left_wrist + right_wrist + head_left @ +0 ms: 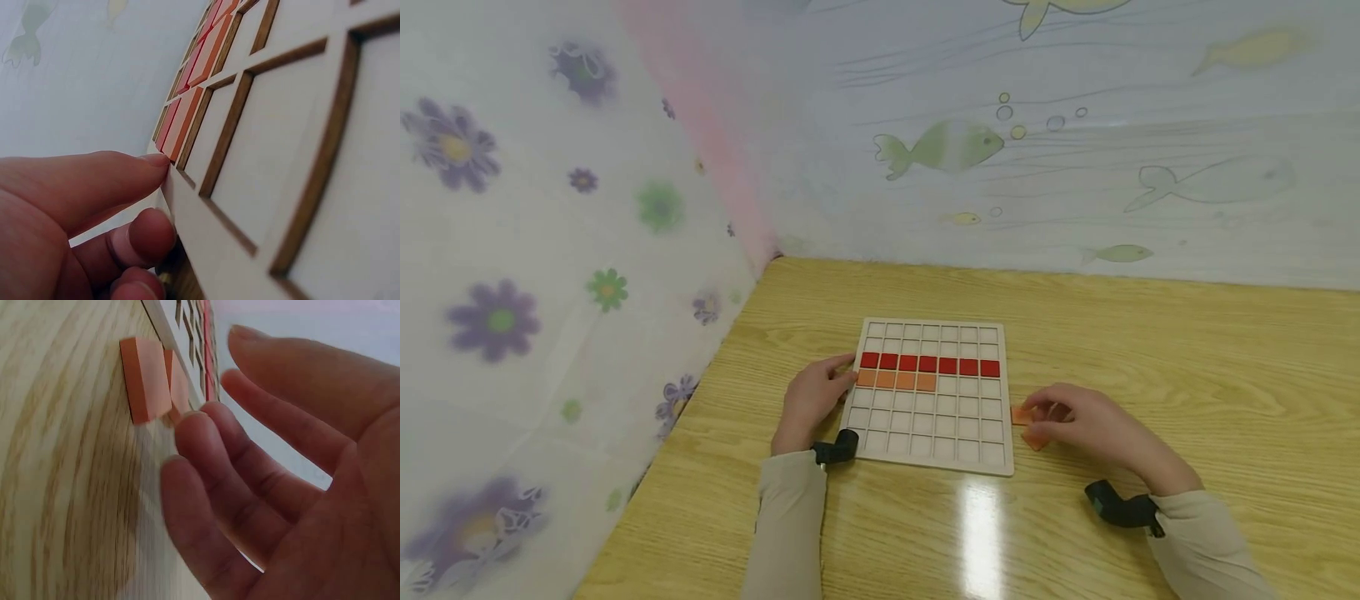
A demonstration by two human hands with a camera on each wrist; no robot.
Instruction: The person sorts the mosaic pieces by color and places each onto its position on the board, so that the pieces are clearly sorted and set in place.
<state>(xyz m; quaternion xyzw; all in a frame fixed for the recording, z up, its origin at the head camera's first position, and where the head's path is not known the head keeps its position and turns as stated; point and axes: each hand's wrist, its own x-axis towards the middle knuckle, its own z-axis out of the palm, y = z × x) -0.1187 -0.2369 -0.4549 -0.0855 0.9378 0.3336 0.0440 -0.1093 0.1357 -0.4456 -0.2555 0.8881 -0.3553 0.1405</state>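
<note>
A pale wooden grid board lies flat on the table. Red square tiles fill one whole row across it. Below them, several orange tiles run from the left edge to about mid-row. My left hand holds the board's left edge, its thumb at the rim beside the orange row and the other fingers curled lower down. Right of the board, my right hand hovers over loose orange tiles. Its fingertips are close to them, with nothing between thumb and fingers.
The wood-grain table extends around the board. A wall covering with fish drawings stands behind it, and one with flowers borders the left. Black wrist mounts sit at both cuffs.
</note>
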